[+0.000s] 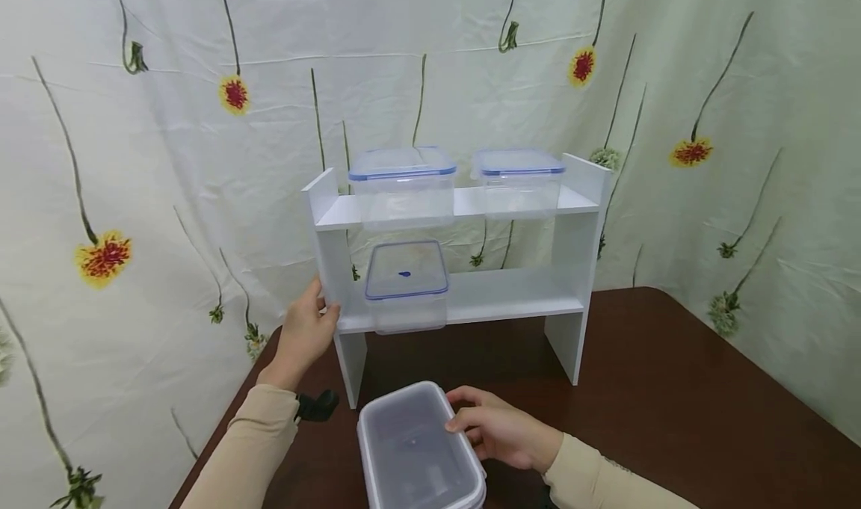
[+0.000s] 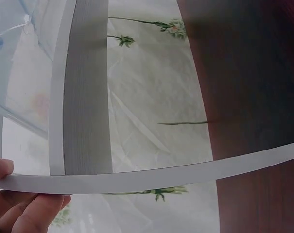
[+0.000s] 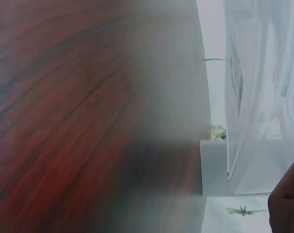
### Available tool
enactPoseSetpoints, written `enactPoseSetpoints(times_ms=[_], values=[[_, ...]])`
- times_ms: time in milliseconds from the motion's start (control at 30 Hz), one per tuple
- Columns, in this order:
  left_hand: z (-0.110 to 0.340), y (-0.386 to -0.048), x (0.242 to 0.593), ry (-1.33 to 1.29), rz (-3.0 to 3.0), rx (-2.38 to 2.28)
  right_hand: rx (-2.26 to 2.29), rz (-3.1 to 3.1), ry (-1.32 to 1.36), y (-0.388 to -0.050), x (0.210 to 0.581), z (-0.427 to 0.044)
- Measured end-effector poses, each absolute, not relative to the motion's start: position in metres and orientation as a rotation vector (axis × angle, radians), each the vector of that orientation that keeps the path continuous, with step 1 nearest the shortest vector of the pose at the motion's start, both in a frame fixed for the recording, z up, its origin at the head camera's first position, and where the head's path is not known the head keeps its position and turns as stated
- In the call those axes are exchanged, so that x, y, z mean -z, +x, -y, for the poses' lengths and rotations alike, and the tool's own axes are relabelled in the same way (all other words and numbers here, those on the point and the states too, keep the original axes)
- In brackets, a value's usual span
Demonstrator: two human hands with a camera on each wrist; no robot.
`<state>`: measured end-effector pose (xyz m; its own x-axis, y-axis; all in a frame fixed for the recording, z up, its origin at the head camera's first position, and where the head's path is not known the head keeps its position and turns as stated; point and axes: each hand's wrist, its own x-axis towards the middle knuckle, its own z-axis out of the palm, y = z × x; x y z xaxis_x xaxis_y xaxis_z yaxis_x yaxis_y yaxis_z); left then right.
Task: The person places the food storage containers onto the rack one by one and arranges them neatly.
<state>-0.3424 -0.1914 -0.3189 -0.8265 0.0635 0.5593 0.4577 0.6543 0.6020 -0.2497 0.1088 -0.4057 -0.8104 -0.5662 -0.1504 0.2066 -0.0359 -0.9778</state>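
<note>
My left hand [image 1: 306,333] grips the left side panel of a white two-tier shelf [image 1: 514,297]. In the left wrist view, the thumb is on one side of the panel edge [image 2: 151,178] and the fingers [image 2: 37,213] on the other. My right hand [image 1: 507,430] holds the right rim of a rectangular clear plastic food container [image 1: 420,449] in front of the shelf. Its walls [image 3: 253,87] fill the right of the right wrist view. Whether its bottom touches the table is hard to tell.
On the top tier stand two clear containers with blue-edged lids, a larger one [image 1: 403,191] and a smaller one [image 1: 518,184]. Another blue-edged container [image 1: 408,292] is on the lower tier, at the left. Behind the dark brown table [image 1: 673,389] hangs a flowered curtain [image 1: 471,16].
</note>
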Motion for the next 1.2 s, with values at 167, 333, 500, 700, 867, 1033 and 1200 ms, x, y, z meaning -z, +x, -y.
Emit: enactPoseSetpoints(times_ms=[167, 333, 500, 700, 867, 1033, 1200], values=[[0.192, -0.341, 0.318, -0.395, 2.384, 1.052, 1.917, -1.705, -0.404, -0.244, 0.399, -0.13], [0.191, -0.339, 0.321, -0.398, 2.388, 1.068, 1.948, -1.66, -0.439, -0.236, 0.392, -0.158], [0.191, -0.339, 0.323, -0.402, 2.387, 1.059, 1.996, -1.63, -0.498, -0.228, 0.382, -0.191], [0.193, -0.341, 0.322, -0.405, 2.378, 1.076, 2.041, -1.649, -0.552, -0.227, 0.357, -0.227], [0.194, -0.342, 0.317, -0.419, 2.359, 1.064, 2.049, -1.642, -0.658, -0.234, 0.325, -0.248], [0.195, -0.341, 0.315, -0.42, 2.347, 1.071, 2.066, -1.717, -0.672, -0.25, 0.298, -0.256], [0.193, -0.34, 0.319, -0.423, 2.357, 1.109, 2.096, -1.884, -0.484, -0.268, 0.29, -0.253]])
